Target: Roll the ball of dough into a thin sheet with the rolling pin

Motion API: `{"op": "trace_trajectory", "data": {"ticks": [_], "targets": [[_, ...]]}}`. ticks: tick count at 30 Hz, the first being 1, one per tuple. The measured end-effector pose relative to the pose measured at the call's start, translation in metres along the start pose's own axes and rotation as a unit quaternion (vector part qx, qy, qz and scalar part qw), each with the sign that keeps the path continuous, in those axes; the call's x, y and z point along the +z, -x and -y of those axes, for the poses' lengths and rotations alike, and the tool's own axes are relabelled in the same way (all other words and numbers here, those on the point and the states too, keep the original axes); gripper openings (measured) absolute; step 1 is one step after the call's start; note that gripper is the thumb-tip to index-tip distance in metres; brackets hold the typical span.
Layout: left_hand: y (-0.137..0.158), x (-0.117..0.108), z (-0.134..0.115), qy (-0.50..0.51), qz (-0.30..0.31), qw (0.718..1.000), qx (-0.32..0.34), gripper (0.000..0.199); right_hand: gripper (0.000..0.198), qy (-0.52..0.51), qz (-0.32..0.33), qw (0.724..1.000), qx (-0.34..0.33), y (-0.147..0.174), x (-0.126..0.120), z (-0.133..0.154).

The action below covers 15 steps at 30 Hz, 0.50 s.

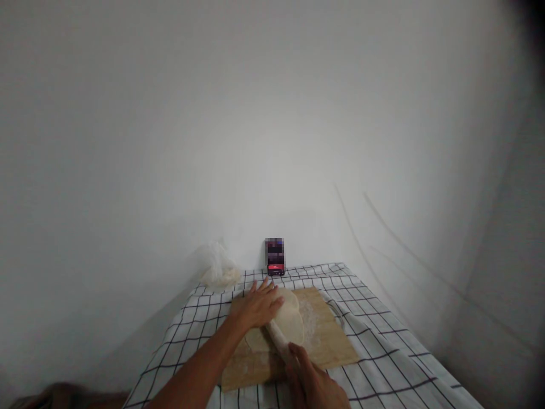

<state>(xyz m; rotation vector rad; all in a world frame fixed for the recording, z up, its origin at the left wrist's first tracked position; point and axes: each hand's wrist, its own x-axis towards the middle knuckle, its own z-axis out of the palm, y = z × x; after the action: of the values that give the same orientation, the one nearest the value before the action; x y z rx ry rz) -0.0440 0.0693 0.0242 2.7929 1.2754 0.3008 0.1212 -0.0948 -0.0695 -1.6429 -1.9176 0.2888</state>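
So, both hands are on a rolling pin (280,342), which runs slantwise across a flattened sheet of dough (292,312). The left hand (259,305) is laid palm down over the far end of the pin, fingers pretty much stretched out and a bit spread, with the tips pointing away toward the wall (272,125). The right hand (317,380) is at the near end, curled around it, so that one's got a proper hold, though most of its fingers are hidden under the hand.

Dough-wise, the sheet is pale, thin and kinda lopsided, with a little notch in its right edge. It shows on both sides of the pin and lies on a wooden board (338,341), where there's a whitish dusting of flour (312,324) just to the right of it. The board sits at an angle on a bench (183,341) covered by a white cloth (395,369) with dark grid lines, somewhat rumpled on the right.

Toward the back, a phone (276,258) stands upright close to the wall, its screen mostly pixelated with a red strip low down. Left of that is a clear plastic bag (219,267) with something pale in it, too blurry to make out.
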Motion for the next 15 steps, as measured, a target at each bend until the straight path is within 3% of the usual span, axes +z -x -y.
{"op": "trace_trajectory", "data": {"ticks": [3,6,12,15], "targets": [[-0.016,0.006,0.001,0.008,0.026,0.999,0.031,0.061,0.046,0.008,0.003,1.0,-0.015,-0.001,-0.001,-0.01],[-0.012,0.009,0.005,0.019,0.04,0.998,0.033,0.062,0.049,0.016,0.008,1.0,-0.015,0.003,-0.001,-0.009],[0.029,0.006,0.011,0.009,0.005,1.0,0.006,0.061,0.065,0.026,-0.009,1.0,-0.005,0.019,0.007,0.009],[0.054,0.005,0.015,-0.002,-0.023,1.0,-0.007,0.058,0.062,0.025,0.024,0.999,-0.012,0.022,0.007,0.011]]}}
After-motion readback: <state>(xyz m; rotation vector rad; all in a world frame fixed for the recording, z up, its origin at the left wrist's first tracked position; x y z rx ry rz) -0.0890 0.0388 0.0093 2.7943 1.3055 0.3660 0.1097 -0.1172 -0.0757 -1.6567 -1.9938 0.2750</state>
